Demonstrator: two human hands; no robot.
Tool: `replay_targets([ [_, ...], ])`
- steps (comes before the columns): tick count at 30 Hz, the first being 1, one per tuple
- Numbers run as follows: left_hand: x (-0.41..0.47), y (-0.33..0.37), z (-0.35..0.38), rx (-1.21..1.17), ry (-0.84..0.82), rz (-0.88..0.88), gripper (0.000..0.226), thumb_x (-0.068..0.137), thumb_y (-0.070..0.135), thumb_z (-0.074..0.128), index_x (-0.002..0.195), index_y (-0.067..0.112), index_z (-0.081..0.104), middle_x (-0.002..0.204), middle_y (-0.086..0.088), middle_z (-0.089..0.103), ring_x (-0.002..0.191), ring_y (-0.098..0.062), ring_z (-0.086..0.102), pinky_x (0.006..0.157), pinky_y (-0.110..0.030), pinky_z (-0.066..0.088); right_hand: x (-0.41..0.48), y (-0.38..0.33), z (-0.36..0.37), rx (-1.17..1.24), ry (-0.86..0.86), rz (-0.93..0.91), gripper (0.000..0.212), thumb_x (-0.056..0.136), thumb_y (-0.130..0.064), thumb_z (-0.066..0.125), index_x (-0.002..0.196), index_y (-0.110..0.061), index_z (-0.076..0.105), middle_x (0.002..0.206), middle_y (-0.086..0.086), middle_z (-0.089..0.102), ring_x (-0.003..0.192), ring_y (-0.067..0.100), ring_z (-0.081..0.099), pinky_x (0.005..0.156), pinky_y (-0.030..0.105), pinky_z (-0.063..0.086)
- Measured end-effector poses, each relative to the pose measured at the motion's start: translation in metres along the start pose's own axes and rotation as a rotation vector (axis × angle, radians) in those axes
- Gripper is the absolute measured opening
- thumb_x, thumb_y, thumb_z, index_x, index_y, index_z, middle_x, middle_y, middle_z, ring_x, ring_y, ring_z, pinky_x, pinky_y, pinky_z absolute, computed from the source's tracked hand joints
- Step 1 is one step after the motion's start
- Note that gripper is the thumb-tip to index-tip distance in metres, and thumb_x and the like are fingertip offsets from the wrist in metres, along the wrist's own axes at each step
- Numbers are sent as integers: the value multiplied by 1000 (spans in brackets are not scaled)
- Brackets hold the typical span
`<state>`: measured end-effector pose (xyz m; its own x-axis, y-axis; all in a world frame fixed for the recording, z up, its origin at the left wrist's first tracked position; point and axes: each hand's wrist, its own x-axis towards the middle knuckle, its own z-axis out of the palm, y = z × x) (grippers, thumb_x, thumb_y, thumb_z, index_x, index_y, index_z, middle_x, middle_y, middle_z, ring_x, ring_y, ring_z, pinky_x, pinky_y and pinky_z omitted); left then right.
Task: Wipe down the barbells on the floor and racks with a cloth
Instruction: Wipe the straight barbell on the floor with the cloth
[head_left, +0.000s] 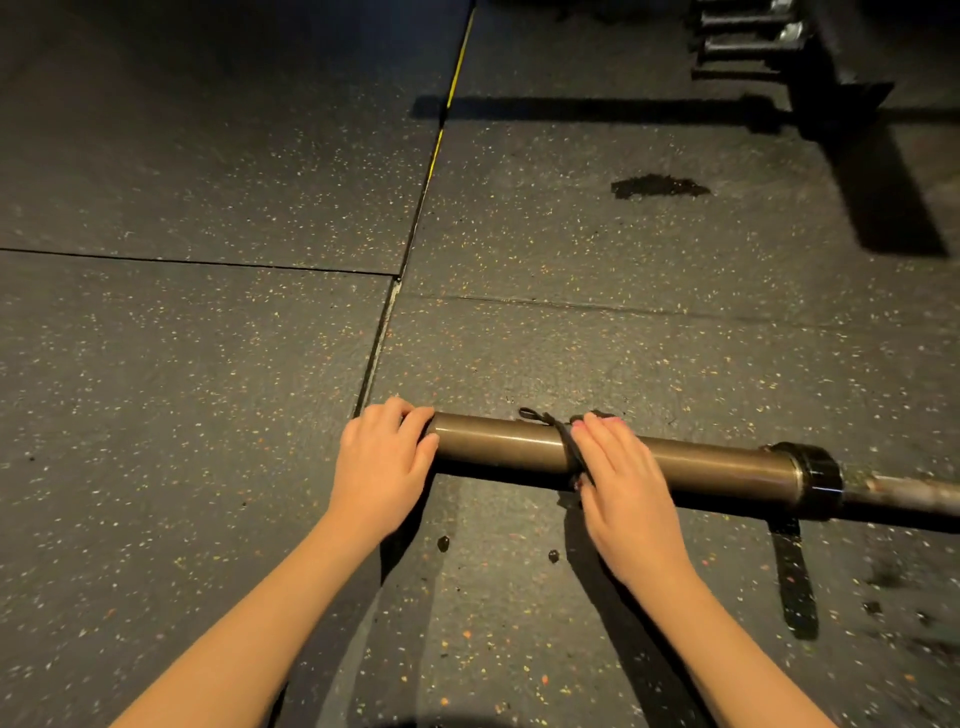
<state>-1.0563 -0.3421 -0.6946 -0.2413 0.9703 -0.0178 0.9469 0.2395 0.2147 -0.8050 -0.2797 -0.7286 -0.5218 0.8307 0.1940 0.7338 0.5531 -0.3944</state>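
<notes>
while the barbell (691, 470) lies on the speckled rubber floor (208, 364), its thick sleeve (498, 447) pointing to the person's left and its thinner shaft (904, 493) running off the right edge of the view, both hands work on the sleeve. the left hand (382, 465) is cupped over the free end of the sleeve, fingers curled over the top and thumb low on the near side, so that it holds the end closed in its grasp and appears to steady the bar against rolling. the right hand (626, 483) lies palm-down across the middle of the sleeve with fingers nearly straight, pressing a dark cloth (566, 444) against the metal rather than clenching it; only a thin edge of the cloth shows at the fingertips and along the thumb side, the rest being hidden under the palm. a black collar (818, 467) marks where sleeve meets shaft. a rack (831, 57) with further bars stands at upper right, well apart. judged step: wiping the sleeve of the floor barbell, early in the whole task. the next move probably calls for sliding the cloth along the sleeve toward the collar or the end, with firm downward pressure, while the left hand prevents rotation, then continuing onto the shaft
</notes>
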Motion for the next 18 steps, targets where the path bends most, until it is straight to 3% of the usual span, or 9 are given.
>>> replay_targets([
  [3, -2, 9, 6, 35, -18, 10, 52, 90, 41, 32, 119, 9, 62, 114, -6, 60, 104, -29, 55, 90, -43, 41, 2, -6, 9, -19, 15, 48, 55, 78, 2, 66, 132, -1, 52, 136, 14, 52, 127, 34, 43, 112, 47, 28],
  [7, 4, 39, 15, 45, -149, 134, 63, 91, 47, 24, 135, 12, 52, 134, -5, 55, 125, -28, 49, 107, -45, 32, 10, -4, 5, -65, -51, -83, 59, 77, -7, 72, 132, 0, 51, 133, 15, 55, 123, 35, 50, 110, 40, 28],
  [11, 7, 39, 15, 50, -147, 151, 61, 91, 48, 22, 132, 15, 54, 127, -1, 58, 120, -23, 52, 103, -41, 36, -6, 44, -22, -156, -48, -43, 51, 83, -17, 70, 130, -4, 55, 132, 14, 58, 121, 33, 55, 105, 36, 33],
  [15, 3, 44, 13, 58, -114, 142, 56, 90, 46, 27, 125, 16, 58, 119, -1, 61, 112, -24, 56, 96, -42, 41, -11, 35, -25, -147, 19, 152, 44, 85, -16, 69, 124, -2, 57, 129, 17, 56, 120, 36, 51, 107, 47, 37],
  [18, 0, 50, 15, 108, -93, 122, 53, 89, 48, 29, 116, 16, 61, 108, -1, 62, 102, -25, 57, 87, -42, 43, -13, 17, -15, -156, -32, -14, 54, 80, -17, 71, 128, -3, 53, 131, 15, 53, 122, 35, 46, 110, 47, 33],
])
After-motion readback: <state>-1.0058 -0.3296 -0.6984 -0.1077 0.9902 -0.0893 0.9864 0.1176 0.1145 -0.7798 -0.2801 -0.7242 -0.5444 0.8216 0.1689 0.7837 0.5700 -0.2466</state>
